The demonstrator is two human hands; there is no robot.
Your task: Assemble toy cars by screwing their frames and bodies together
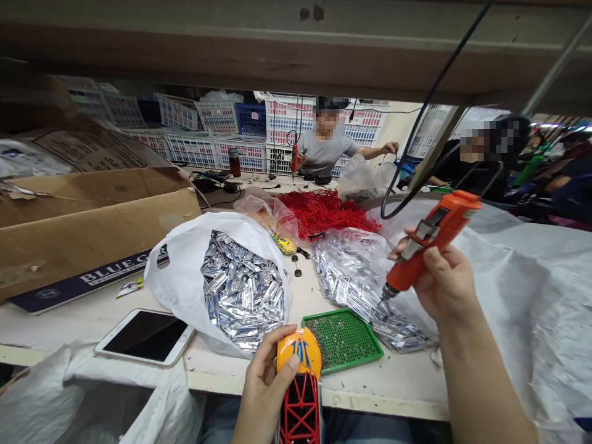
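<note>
My left hand (271,376) is closed around a toy car (300,357) at the table's front edge. The car has a yellow front with blue markings and a red lattice frame behind it. In my right hand (446,280) is an orange electric screwdriver (430,240), its dark tip angled down to the left over a clear bag of silvery parts (351,271). Just beyond the car lies a green tray (377,354) holding many small metal screws. A white bag (180,246) full of shiny silver-and-blue pieces (243,290) stands open behind my left hand.
A white phone (143,336) and a cardboard box (102,234) are on the left. Red plastic frames (324,213) are heaped behind the bags. White sheeting (509,296) spreads at right. A cable (428,102) hangs near the screwdriver. A co-worker (324,148) sits opposite, below a low shelf (277,55).
</note>
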